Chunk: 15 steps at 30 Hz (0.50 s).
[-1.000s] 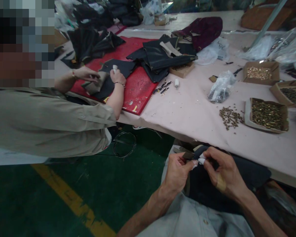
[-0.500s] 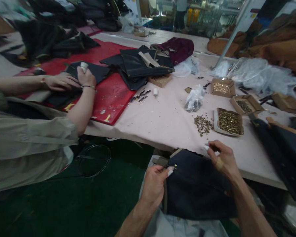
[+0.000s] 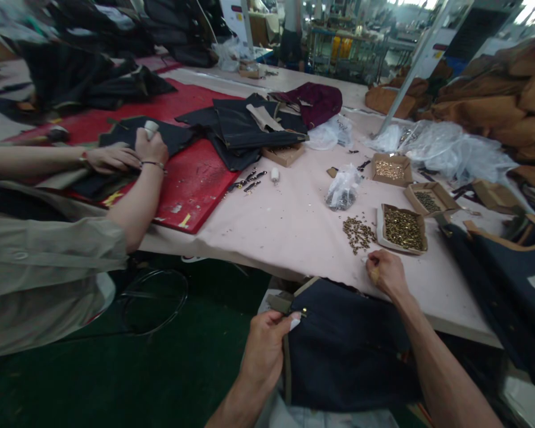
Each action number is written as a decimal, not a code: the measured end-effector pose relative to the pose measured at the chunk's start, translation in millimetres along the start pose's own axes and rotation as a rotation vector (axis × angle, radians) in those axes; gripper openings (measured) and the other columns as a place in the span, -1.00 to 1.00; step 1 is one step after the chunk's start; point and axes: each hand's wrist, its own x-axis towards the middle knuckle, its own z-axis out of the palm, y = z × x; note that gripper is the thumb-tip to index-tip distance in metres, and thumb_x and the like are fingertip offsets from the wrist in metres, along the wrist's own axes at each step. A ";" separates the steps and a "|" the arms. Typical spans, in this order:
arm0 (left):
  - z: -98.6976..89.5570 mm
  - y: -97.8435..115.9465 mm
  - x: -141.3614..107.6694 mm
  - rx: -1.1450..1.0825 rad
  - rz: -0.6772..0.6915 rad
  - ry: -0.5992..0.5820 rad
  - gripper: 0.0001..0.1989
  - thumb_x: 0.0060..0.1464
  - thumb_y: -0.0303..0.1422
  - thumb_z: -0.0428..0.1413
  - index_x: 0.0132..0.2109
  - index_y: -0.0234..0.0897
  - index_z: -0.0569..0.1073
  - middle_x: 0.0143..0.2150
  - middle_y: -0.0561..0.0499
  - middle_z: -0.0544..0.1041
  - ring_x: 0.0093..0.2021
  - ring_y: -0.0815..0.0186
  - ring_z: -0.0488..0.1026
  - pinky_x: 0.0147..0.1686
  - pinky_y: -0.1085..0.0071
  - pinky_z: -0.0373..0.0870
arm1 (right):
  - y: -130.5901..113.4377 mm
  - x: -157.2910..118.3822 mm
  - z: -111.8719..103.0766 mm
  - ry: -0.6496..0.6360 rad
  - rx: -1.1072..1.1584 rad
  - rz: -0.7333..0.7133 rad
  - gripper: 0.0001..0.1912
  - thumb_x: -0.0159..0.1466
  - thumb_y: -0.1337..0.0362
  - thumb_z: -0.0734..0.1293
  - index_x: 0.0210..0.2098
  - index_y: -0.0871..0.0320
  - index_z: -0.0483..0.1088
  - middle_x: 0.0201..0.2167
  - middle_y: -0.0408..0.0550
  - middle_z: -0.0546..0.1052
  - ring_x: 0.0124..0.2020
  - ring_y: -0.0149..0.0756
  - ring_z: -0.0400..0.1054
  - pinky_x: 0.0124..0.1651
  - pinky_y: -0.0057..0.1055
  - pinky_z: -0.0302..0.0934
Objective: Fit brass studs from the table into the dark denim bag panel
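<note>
My left hand [image 3: 267, 345] is closed on the upper left edge of a dark navy fabric bag piece [image 3: 348, 351], with its thumb on top. A short olive strap [image 3: 280, 302] and a brass stud [image 3: 304, 311] show just by the fingertips. The piece hangs over my lap at the table's front edge. My right hand [image 3: 387, 272] is at the table surface with curled fingers, just in front of a loose pile of small brass studs [image 3: 358, 234]. White wrapping shows on digits of both hands. Anything between the right fingertips is hidden.
Right of the pile stands a box of brass studs [image 3: 401, 229], with smaller boxes behind it. A clear plastic bag [image 3: 344, 187] sits farther back. On the left, a co-worker's hands [image 3: 149, 145] work over a red board [image 3: 191, 178]. A navy bag [image 3: 494, 285] lies at right.
My right hand has moved forward and left from above the fabric to beside the stud pile, its fingers drawn closer together. My left hand keeps its hold. The whole view has shifted slightly.
</note>
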 end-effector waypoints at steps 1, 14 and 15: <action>-0.1 0.5 0.7 0.010 -0.004 -0.003 -0.70 -0.28 -0.31 0.54 -0.43 -0.41 0.67 -0.42 -0.15 0.63 -0.43 0.24 0.54 -0.39 0.40 0.44 | -0.5 -1.4 1.3 0.005 -0.025 0.025 -0.76 0.21 0.20 0.32 -0.30 0.13 0.62 -0.36 0.10 0.63 -0.34 -0.07 0.49 -0.20 -0.28 0.31; -5.9 0.4 -5.1 -0.033 -0.116 -0.053 -0.73 -0.34 -0.36 0.50 -0.47 -0.39 0.62 -0.45 -0.11 0.59 -0.43 0.26 0.51 -0.33 0.36 0.42 | -12.8 -16.8 -15.1 -0.168 -0.213 0.028 -0.79 0.35 0.22 0.25 -0.33 0.19 0.45 -0.33 0.25 0.56 -0.32 -0.02 0.47 -0.26 -0.24 0.19; -6.1 -0.2 -5.8 -0.050 -0.125 -0.063 -0.74 -0.34 -0.37 0.50 -0.48 -0.38 0.62 -0.46 -0.10 0.59 -0.43 0.26 0.51 -0.32 0.35 0.43 | -17.9 -20.6 -20.0 -0.164 -0.190 0.016 -0.80 0.35 0.21 0.25 -0.32 0.17 0.43 -0.36 0.19 0.55 -0.34 -0.04 0.45 -0.28 -0.24 0.18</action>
